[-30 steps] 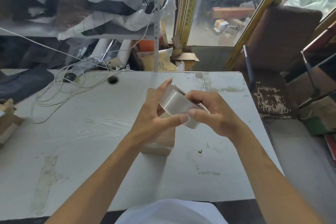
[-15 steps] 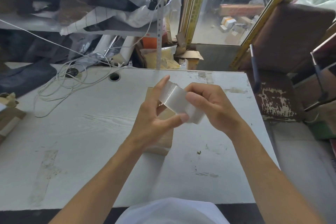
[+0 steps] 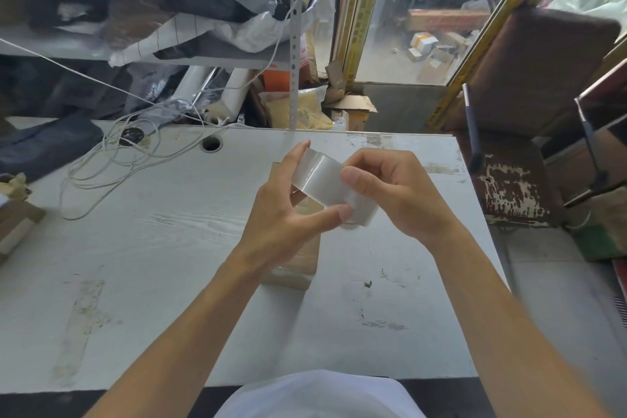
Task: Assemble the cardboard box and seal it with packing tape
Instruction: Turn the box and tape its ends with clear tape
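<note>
- Head view: right hand (image 3: 400, 193) curled round roll of packing tape (image 3: 334, 185), thumb pressed flat on its outer face, fingers hidden behind.
- Left hand (image 3: 288, 210) pinching same roll, forefinger up along far rim, thumb tip under near edge; both hands touching roll, raised above table (image 3: 135, 248).
- Step in hand, as judged: hunting for or picking loose the free tape end; no strip pulled out yet.
- Cardboard box (image 3: 298, 265) directly under and behind left hand, mostly hidden by wrist; looks closed, with glossy film on near end, possibly tape, not sure.
- Next move likely calls for: nail under tape end, peel a length off, bring roll down onto box seam; one hand needed to hold box steady.
- Further out: white cable (image 3: 112, 166) looped on table far left, cable hole (image 3: 211, 144) beyond hands, worn chair (image 3: 515, 159) just beside table's right edge.
</note>
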Available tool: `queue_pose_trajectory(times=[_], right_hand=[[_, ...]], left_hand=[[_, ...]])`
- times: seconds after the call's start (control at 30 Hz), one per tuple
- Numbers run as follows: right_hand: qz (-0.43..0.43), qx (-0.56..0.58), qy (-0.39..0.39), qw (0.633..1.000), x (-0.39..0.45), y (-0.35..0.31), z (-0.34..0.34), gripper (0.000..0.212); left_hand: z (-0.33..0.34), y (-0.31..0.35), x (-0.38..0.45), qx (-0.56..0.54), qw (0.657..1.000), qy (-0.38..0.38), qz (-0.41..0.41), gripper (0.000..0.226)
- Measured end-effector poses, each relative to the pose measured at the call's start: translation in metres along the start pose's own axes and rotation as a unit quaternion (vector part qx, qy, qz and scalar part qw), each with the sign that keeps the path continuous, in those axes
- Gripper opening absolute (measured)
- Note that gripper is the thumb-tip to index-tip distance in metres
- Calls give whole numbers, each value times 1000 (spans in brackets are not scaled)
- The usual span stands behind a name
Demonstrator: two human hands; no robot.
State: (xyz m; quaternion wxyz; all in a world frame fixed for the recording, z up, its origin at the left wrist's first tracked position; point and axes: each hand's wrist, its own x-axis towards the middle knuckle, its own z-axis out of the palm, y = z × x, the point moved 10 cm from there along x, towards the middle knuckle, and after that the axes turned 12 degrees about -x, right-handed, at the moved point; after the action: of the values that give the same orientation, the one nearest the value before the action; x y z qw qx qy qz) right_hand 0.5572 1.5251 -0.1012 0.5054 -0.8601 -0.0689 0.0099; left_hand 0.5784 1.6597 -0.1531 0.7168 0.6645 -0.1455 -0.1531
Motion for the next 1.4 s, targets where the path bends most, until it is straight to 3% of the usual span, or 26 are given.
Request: queue_pose_trajectory(times=[0.13, 0.3, 0.47, 0.53, 0.6, 0.67, 0.77, 0.9, 0.97, 1.03, 1.2, 1.4], right_hand=[[-2, -27, -55, 998, -4, 9, 7, 22], [9, -31, -17, 999, -3, 15, 10, 21], [10, -104, 42, 994, 1, 11, 7, 23], [15, -102, 68, 992, 2, 10, 7, 20], [23, -84, 86, 992, 2, 9, 4, 20], [23, -79, 76, 994, 3, 8, 6, 27], [8, -46, 25, 999, 1, 3, 13, 30], [-12, -32, -53, 998, -6, 6, 13, 29], [-14, -55, -61, 997, -8, 10, 13, 26], [-15, -58, -46, 997, -7, 11, 14, 28], [-7, -37, 0, 999, -2, 10, 14, 23], [-7, -107, 52, 993, 2, 6, 10, 24]], left_hand=[[-4, 1, -4, -33, 999, 5, 3, 95], [1, 5, -5, 96, 994, -36, 37, 71], [8, 28, -10, 209, 972, -2, 109, 59], [13, 26, -10, 227, 969, -23, 99, 68], [22, 19, -11, 233, 967, -71, 68, 98], [22, 19, -13, 236, 968, -60, 64, 117], [7, 17, -10, 160, 985, -4, 64, 110], [-5, 4, -8, -77, 997, -9, 4, 95], [-6, 2, -7, -126, 992, -18, -10, 85], [-8, 2, -6, -101, 995, -19, -7, 75], [-5, 19, -6, 136, 987, -2, 82, 56], [6, 32, -16, 234, 963, 32, 127, 56]])
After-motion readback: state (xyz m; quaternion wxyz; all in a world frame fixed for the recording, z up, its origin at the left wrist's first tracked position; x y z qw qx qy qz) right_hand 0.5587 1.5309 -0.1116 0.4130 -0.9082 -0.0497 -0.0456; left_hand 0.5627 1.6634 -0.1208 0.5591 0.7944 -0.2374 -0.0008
